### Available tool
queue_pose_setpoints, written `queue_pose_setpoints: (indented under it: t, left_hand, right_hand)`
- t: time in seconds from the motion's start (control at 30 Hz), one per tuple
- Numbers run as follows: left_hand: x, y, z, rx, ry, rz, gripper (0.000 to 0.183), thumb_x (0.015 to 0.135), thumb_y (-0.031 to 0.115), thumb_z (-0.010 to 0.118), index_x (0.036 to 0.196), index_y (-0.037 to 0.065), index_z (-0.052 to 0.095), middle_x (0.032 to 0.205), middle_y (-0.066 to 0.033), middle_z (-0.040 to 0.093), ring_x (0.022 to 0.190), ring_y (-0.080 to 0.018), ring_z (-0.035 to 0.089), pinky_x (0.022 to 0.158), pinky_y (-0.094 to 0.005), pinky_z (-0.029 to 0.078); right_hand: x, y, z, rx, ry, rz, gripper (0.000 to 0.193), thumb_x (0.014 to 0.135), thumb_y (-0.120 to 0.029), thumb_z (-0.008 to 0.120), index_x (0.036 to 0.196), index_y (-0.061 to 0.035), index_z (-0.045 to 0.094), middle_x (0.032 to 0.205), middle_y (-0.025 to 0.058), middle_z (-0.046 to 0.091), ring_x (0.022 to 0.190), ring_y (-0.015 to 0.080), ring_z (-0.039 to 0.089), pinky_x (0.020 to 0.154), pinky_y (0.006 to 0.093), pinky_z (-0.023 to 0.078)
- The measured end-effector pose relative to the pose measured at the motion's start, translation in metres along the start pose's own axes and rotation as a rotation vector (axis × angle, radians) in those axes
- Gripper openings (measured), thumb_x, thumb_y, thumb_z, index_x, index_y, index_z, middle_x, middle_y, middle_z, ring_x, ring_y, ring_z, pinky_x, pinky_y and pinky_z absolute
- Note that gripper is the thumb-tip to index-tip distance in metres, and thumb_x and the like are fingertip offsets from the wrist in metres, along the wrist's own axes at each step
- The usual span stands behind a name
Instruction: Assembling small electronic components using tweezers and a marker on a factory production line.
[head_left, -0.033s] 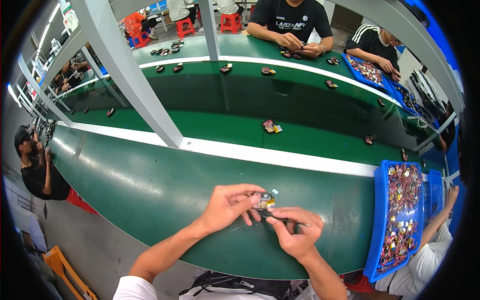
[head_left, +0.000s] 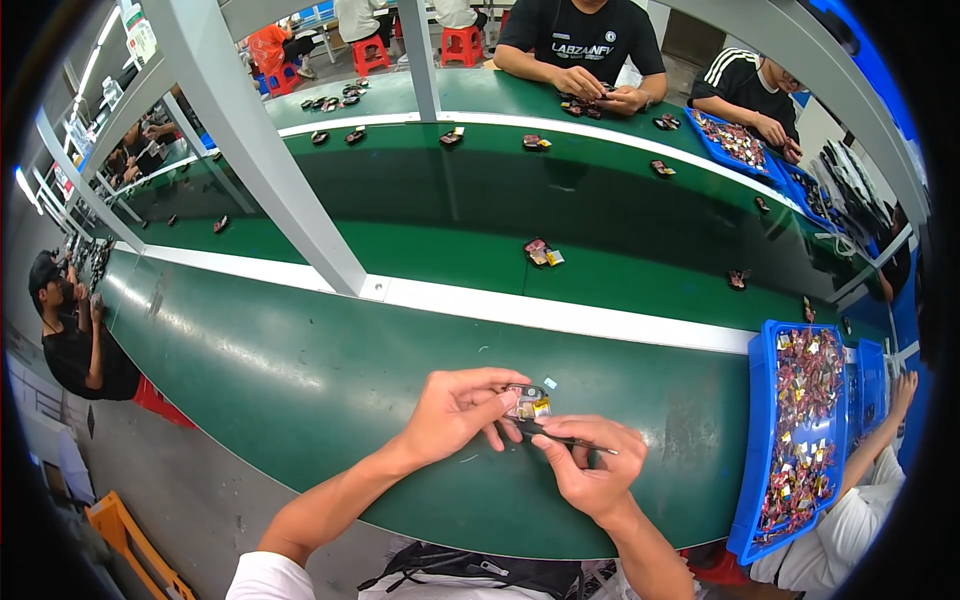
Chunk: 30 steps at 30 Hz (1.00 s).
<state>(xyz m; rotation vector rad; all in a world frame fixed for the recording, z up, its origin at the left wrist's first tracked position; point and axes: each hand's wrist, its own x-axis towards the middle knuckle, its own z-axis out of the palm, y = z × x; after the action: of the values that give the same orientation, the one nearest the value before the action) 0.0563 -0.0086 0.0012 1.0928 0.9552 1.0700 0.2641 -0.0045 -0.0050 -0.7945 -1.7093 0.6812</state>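
Note:
Over the near green table, my left hand grips a small black plastic casing between thumb and fingers. Its uncovered side shows a reddish circuit part and a silver-and-yellow piece. At the casing's lower right edge, my right hand pinches a slim dark stick-like tool. One thin end of it sticks out to the right past my fingers; whether the other end touches the casing I cannot tell. Just beyond the casing, a small pale-blue scrap lies on the table.
A blue tray heaped with small wired parts stands at the right, with another person's arm beside it. Beyond a white rail, a green belt carries scattered open casings. A grey metal post rises at left. Co-workers sit across.

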Motion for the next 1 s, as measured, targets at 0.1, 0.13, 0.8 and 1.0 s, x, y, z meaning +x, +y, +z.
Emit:
queue_pose_setpoints:
  t: [0.1, 0.13, 0.8, 1.0]
  left_hand:
    - [0.000, -0.001, 0.000, 0.007, 0.007, 0.000, 0.030, 0.101, 0.008, 0.060, 0.125, -0.010, 0.062, 0.092, -0.0173, 0.073, 0.074, -0.0196, 0.073, 0.056, -0.0274, 0.059]
    - [0.000, -0.001, 0.001, 0.008, 0.008, 0.001, 0.030, 0.101, 0.008, 0.060, 0.125, -0.010, 0.062, 0.092, -0.0173, 0.073, 0.074, -0.0194, 0.073, 0.056, -0.0273, 0.059]
    - [0.000, -0.006, 0.012, 0.171, 0.082, -0.009, 0.026, 0.094, 0.001, 0.067, 0.119, -0.009, 0.065, 0.087, -0.0134, 0.074, 0.069, -0.0132, 0.071, 0.053, -0.0242, 0.057]
    - [-0.002, -0.011, 0.022, 0.273, 0.176, 0.064, 0.023, 0.094, -0.003, 0.065, 0.116, -0.009, 0.065, 0.083, -0.0121, 0.073, 0.068, -0.0138, 0.071, 0.052, -0.0251, 0.058]
  right_hand:
    - [0.000, 0.000, 0.000, -0.015, 0.008, -0.044, 0.019, 0.071, 0.001, 0.085, 0.086, -0.0054, 0.075, 0.087, 0.0091, 0.078, 0.038, 0.0064, 0.043, 0.040, 0.0218, 0.033]
    - [0.000, 0.000, 0.000, -0.030, 0.003, -0.042, 0.019, 0.071, 0.001, 0.085, 0.086, -0.0060, 0.075, 0.087, 0.0085, 0.078, 0.038, 0.0070, 0.045, 0.040, 0.0221, 0.033]
    - [-0.008, 0.005, -0.001, -0.293, -0.070, -0.298, 0.018, 0.071, 0.004, 0.080, 0.081, -0.0104, 0.076, 0.082, 0.0031, 0.078, 0.053, 0.0095, 0.064, 0.044, 0.0232, 0.032]
    - [-0.009, 0.010, 0.001, -0.301, -0.060, -0.322, 0.019, 0.070, 0.004, 0.080, 0.082, -0.0100, 0.076, 0.083, 0.0031, 0.078, 0.054, 0.0096, 0.065, 0.044, 0.0235, 0.031]
